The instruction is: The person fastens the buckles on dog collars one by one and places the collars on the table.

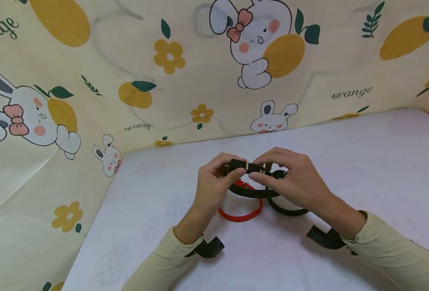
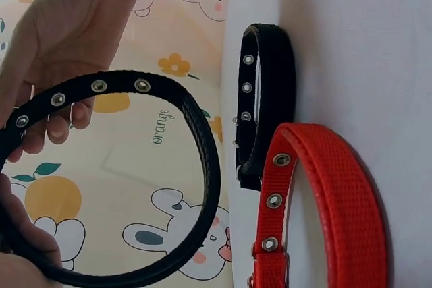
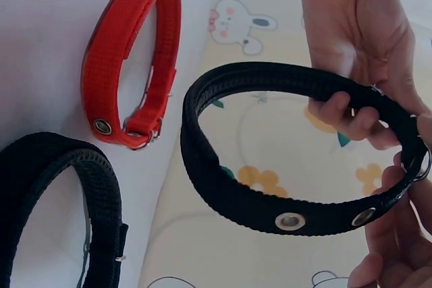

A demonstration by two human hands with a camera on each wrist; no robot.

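Note:
Both hands hold a black collar (image 1: 252, 194) up over the white table, its strap bent into a closed loop. My left hand (image 1: 214, 182) pinches one side of the buckle end between thumb and fingers. Opposite it, my right hand (image 1: 298, 173) grips the strap close to the metal ring, thumb and fingers on either side. Metal-rimmed holes run along the held collar (image 2: 212, 173) in the left wrist view. Below it, a red collar (image 1: 240, 218) and a second black collar (image 1: 289, 211) stand looped on the table.
The white tabletop (image 1: 156, 226) meets a cream curtain-like sheet (image 1: 185, 89) printed with rabbits and oranges at the back and left. Dark wrist-worn devices (image 1: 210, 247) stick out from the sleeves near the table surface.

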